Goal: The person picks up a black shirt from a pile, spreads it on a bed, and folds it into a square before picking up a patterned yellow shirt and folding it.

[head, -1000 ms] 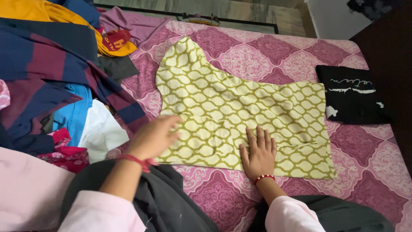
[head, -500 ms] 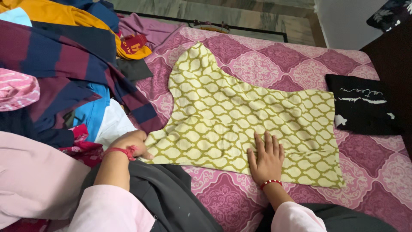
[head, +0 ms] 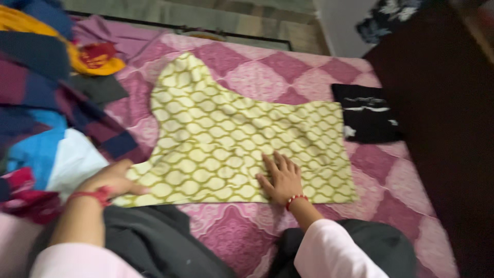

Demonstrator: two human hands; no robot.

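Note:
A yellow-green patterned garment (head: pixel 226 139) lies spread flat on a pink patterned bedsheet (head: pixel 257 72). My right hand (head: pixel 280 177) rests flat on the garment's near edge, fingers apart, pressing it down. My left hand (head: pixel 110 179) grips the garment's near left corner, fingers curled around the cloth. Both wrists wear red bands and both arms have pale pink sleeves.
A heap of clothes (head: pixel 46 103) in navy, maroon, blue, white and yellow is piled at the left. A folded black cloth with white marks (head: pixel 366 119) lies at the right of the garment. Dark furniture (head: pixel 442 128) stands beyond the bed's right edge.
My left hand dropped from above the garment to its near left corner and took hold of it, drawing the corner outward. The view has swung to the right. My right hand stayed put.

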